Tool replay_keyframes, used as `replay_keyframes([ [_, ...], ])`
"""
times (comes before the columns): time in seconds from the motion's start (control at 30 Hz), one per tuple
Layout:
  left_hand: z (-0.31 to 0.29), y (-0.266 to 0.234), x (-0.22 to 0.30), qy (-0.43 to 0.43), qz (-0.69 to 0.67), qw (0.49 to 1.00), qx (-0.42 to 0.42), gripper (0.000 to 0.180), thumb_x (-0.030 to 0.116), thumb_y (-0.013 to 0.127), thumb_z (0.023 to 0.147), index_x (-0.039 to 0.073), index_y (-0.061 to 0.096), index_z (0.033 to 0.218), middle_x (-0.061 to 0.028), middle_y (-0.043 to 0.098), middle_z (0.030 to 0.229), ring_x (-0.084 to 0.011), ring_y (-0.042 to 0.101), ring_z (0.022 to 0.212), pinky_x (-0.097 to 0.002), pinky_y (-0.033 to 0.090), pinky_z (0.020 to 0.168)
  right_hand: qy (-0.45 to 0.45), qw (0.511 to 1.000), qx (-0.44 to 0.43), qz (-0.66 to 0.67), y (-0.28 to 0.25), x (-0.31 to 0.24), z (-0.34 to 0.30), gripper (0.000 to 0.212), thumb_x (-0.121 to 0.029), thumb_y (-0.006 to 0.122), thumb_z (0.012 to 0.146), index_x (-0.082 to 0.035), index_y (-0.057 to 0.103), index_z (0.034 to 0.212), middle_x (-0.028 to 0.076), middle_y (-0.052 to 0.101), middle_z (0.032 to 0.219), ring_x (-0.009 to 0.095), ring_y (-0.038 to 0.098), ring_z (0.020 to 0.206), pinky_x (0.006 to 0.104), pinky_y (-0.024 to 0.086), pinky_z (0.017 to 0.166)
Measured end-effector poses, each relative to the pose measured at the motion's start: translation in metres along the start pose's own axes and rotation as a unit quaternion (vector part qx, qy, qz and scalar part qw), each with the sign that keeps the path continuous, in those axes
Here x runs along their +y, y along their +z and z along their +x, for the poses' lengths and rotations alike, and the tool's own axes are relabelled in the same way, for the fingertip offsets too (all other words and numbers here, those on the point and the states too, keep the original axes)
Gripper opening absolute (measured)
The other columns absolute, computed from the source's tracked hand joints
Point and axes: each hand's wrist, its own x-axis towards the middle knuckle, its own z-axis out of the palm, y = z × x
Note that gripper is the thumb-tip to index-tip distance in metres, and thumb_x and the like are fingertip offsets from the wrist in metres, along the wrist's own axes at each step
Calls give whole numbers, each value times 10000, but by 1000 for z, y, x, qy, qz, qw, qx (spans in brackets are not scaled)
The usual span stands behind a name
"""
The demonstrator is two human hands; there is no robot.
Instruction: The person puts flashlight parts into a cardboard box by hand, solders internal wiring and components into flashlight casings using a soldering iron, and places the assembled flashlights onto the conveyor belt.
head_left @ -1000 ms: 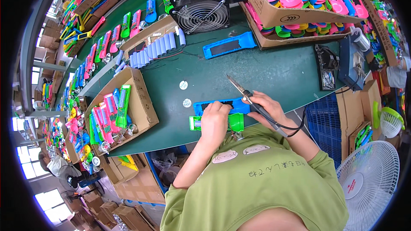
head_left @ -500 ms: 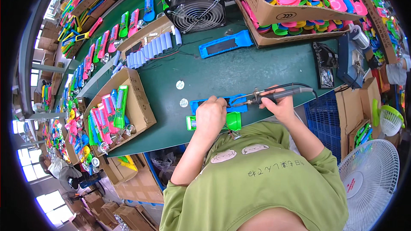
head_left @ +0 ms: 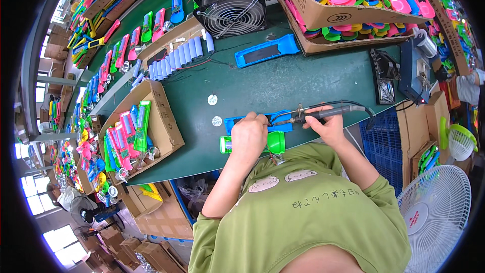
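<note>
My right hand (head_left: 327,125) is closed round the handle of a soldering iron (head_left: 347,108), whose tip points left over a blue plastic casing (head_left: 287,127) on the table. Curled fingers of my left hand (head_left: 249,134) grip that casing near its middle, covering part of it; the exact contact of the fingertips is hidden. Dark wires show inside the casing beside the tip. Closer to me, at the table's edge, lies a green plastic casing (head_left: 276,143), partly under my left hand, with thin wires and a small part hanging from its near side.
Another blue casing (head_left: 268,50) lies farther back, below a black fan (head_left: 232,15). Blue-wrapped battery cells (head_left: 177,58) stand in a row. Cardboard boxes of coloured casings sit at left (head_left: 164,121) and back right (head_left: 353,15). A blue soldering station (head_left: 414,73) stands at right.
The soldering iron's handle has dipped slightly, its tip staying over the blue casing. My right hand has shifted a little with it; my left hand stays nearly in place.
</note>
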Motion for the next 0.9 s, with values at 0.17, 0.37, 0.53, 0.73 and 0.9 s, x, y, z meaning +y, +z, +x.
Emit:
replay_keyframes([
  [0.17, 0, 2, 0, -2, 6, 1000, 4, 40, 55, 611, 665, 63, 621, 703, -106, 567, 673, -278, 582, 595, -366, 464, 538, -71, 997, 18, 4, 0, -6, -11, 147, -11, 627, 766, 29, 579, 899, 105, 623, 794, 160, 634, 653, 238, 499, 585],
  [0.37, -1, 0, 3, -5, 18, 1000, 1, 42, 58, 616, 662, 59, 624, 703, -100, 564, 672, -274, 584, 601, -366, 464, 544, -180, 977, -7, -112, 27, -18, -27, 375, -70, 676, 735, -8, 513, 1066, 145, 627, 945, 211, 642, 809, 343, 492, 785],
  [0.53, -1, -1, 5, -4, 18, 1000, 0, 51, 48, 611, 656, 54, 622, 706, -98, 555, 669, -278, 583, 607, -376, 463, 554, -163, 949, -140, -232, 41, -18, -21, 715, -150, 747, 645, -71, 355, 1239, 107, 562, 1066, 290, 530, 1018, 522, 122, 1054],
  [0.73, -5, -3, 4, -16, 33, 999, -29, 89, 48, 613, 667, 51, 636, 753, -108, 563, 731, -278, 588, 658, -373, 464, 584, -207, 929, -171, -254, 40, -4, -19, 765, -123, 758, 616, -86, 335, 1252, 122, 532, 1098, 303, 539, 991, 544, 187, 1028],
  [0.9, -8, -46, -2, 48, -108, 992, -51, 206, 23, 652, 643, 53, 635, 847, -83, 556, 799, -252, 565, 769, -336, 462, 659, -236, 915, -174, -276, 31, -10, -5, 741, -104, 747, 625, -85, 340, 1244, 112, 527, 1131, 305, 533, 1013, 538, 216, 1022],
])
